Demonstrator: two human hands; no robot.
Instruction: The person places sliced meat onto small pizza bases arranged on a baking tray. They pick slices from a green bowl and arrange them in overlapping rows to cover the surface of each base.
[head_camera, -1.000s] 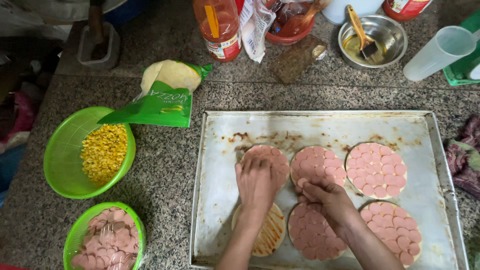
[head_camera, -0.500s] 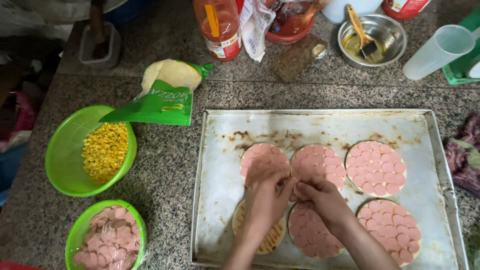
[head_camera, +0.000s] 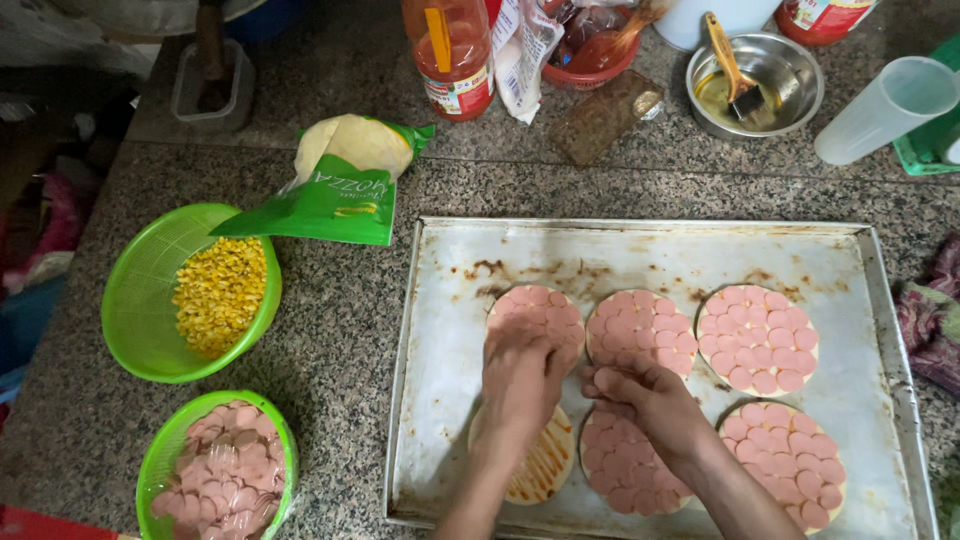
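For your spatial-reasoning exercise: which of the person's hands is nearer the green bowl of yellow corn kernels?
Left. The left hand is on the metal baking tray, closer to the green bowl of yellow corn kernels; the right hand lies farther right.

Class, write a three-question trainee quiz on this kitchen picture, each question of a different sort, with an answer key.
1. True or false: the left hand rests over the bare sauced round on the baking tray.
2. How many rounds on the tray are fully covered with sausage slices?
3. Multiple choice: the green bowl of corn lies (A) left of the tray, (B) on the tray, (C) right of the tray.

Key: 1 true. 2 five, one of them partly hidden by the right hand. 3 A; it sits above the bowl of sausage slices.
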